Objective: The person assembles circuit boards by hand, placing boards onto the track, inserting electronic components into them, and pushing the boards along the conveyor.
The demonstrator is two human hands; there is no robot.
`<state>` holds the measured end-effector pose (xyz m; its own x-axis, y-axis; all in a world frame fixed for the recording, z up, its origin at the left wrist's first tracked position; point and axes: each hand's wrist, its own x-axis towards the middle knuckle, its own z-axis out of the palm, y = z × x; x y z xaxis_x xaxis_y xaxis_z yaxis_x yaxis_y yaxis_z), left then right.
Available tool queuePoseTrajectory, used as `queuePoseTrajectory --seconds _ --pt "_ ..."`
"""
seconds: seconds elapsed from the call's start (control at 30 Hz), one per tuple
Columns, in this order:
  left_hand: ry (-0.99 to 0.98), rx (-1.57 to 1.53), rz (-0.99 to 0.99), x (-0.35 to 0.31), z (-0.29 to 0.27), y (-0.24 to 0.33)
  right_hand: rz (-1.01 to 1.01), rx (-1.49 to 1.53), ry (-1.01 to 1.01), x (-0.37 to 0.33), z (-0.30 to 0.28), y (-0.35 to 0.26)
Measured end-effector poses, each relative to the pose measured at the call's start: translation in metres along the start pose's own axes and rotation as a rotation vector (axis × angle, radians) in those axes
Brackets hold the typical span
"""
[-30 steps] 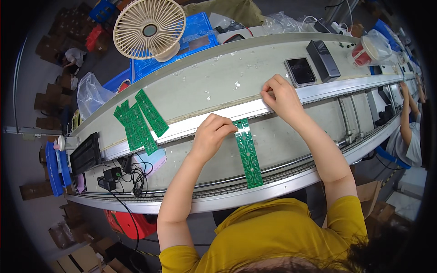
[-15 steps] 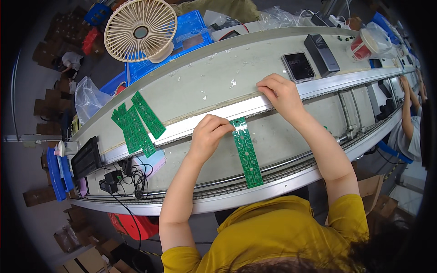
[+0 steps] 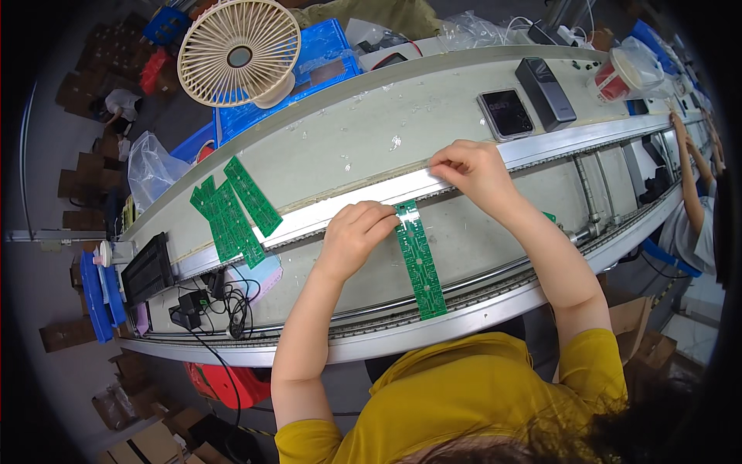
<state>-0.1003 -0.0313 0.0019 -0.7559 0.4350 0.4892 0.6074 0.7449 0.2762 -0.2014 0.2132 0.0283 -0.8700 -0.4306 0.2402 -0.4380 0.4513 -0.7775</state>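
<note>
- Head view, left hand: I am keeping its fingers bunched narrow, the tips touching the upper left edge of a long green circuit board; I cannot tell whether they are pinching it or only resting there.
- Head view, right hand: I am holding thumb and forefinger narrow together over the far rail, beyond and to the right of the board's upper end; I cannot tell whether anything small is sitting between them.
- Circuit board: it is lying just right of my left hand, its lower end reaching the near rail.
- Left of my left hand: overlapping loose green boards are lying across the far rail, and a black tray is resting farther out.
- Nearer me on that side: a black adapter is lying with its cables.
- Beyond both hands: small clear pieces are lying scattered.
- Beyond my right hand: a phone is lying beside a grey box.
- Beyond my left hand: a cream fan is standing.
- Far right of my right hand: a co-worker's arm is reaching over the line.
</note>
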Motion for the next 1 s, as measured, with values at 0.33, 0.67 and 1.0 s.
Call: queuePoseTrajectory --seconds 0.33,0.67,1.0 --pt "-0.023 0.032 0.063 0.001 -0.003 -0.002 -0.076 -0.031 -0.073 -0.010 0.011 -0.012" --pt "-0.051 0.036 0.121 0.004 -0.007 -0.006 -0.304 -0.091 -0.259 -0.052 0.018 -0.021" --pt "-0.057 0.134 0.174 0.004 -0.010 0.001 -0.395 -0.185 -0.221 -0.067 0.024 -0.019"
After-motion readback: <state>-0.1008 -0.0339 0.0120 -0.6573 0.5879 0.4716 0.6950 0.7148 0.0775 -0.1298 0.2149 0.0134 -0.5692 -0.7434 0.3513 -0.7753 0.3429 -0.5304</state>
